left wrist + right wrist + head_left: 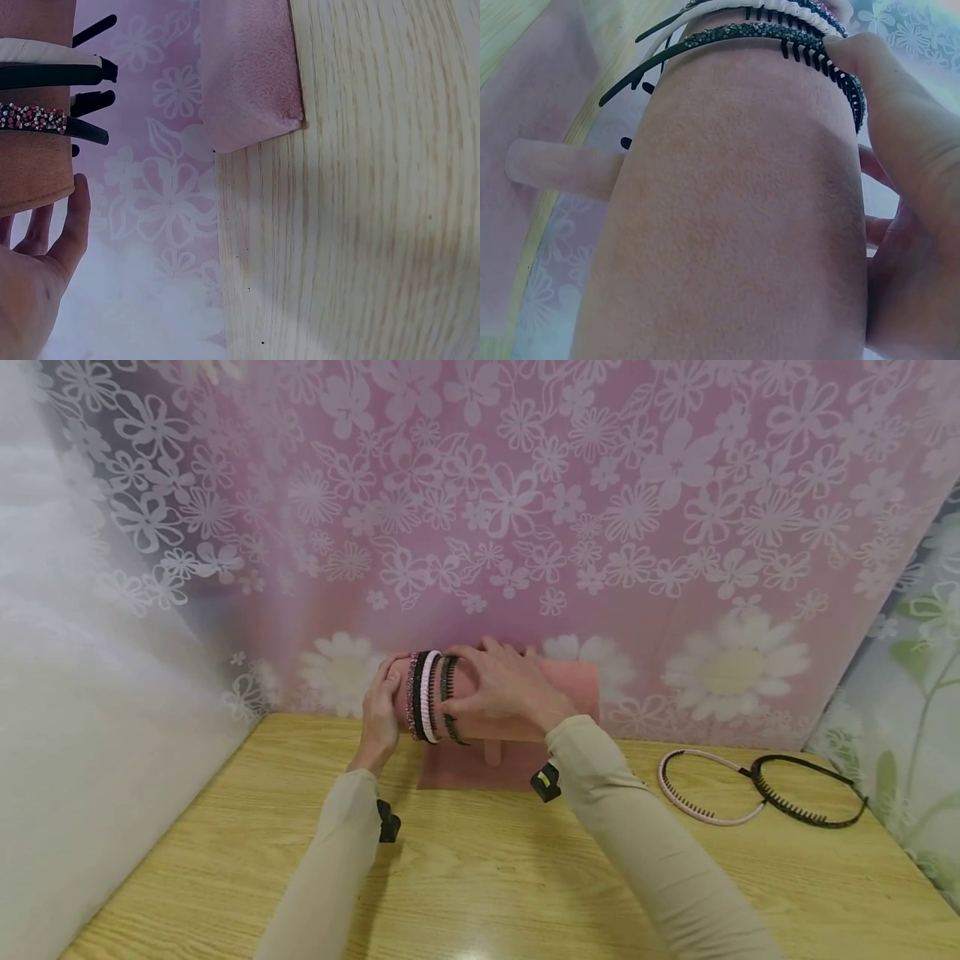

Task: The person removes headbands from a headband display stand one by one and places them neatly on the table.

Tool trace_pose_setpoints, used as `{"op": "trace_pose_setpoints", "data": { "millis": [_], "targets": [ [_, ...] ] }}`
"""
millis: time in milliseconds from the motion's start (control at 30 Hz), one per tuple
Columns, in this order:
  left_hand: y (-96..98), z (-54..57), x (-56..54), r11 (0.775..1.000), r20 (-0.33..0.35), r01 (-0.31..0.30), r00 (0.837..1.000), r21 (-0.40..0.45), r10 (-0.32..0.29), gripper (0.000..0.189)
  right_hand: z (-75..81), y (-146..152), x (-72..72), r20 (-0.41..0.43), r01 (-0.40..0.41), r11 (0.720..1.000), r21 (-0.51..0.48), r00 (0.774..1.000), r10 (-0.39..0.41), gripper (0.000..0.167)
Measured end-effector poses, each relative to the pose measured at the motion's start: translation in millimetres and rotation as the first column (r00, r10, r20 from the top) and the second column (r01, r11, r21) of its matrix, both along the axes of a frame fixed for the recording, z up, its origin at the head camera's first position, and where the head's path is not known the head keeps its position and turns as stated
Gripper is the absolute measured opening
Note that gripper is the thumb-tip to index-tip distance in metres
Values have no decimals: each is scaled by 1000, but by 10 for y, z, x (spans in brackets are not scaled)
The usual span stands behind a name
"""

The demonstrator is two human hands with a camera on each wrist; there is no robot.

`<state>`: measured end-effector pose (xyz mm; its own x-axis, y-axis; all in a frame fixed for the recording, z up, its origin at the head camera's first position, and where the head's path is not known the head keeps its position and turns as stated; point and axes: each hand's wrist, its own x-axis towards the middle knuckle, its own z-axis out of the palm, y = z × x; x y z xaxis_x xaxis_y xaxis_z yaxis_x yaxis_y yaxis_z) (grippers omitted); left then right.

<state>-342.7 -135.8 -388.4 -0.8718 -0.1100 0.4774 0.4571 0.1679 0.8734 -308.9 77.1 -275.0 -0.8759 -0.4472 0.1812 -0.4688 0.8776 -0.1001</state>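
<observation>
A pink padded headband stand (573, 681) has a thick horizontal roll on a short post. Near its left end, several toothed headbands sit side by side: a glittery pink one (412, 697), a black one (419, 693) and a white one (428, 697). Slightly to their right is a dark glittery headband (761, 31). My left hand (379, 710) grips the roll's left end, its fingers reaching behind. Over the roll, my right hand (504, 683) holds the dark headband with the thumb on its toothed band; the other fingers are partly hidden behind the roll.
On the right of the wood-grain table (465, 877) lie a pink toothed headband (712, 821) and a black toothed headband (802, 816), overlapping. A flowered pink curtain (450, 510) hangs close behind the stand. The stand's flat base (450, 768) rests near the back edge.
</observation>
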Motion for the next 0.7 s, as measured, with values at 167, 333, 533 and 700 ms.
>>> {"op": "trace_pose_setpoints", "data": {
  "millis": [167,333,533,700],
  "targets": [
    [4,-3,-4,999,-22,-22,1000,-25,21,49,14,18,19,27,-2,1000,-13,1000,3,88],
    [7,-8,6,999,-30,-19,999,-27,19,49,8,47,34,32,-7,1000,-29,999,8,88],
    [8,-21,0,1000,-32,-11,999,-20,11,49,15,85,71,29,-5,999,-41,1000,6,86],
    [4,-20,-4,1000,-30,-19,999,-22,19,49,21,115,87,27,-24,998,-53,999,26,83]
  ]
}}
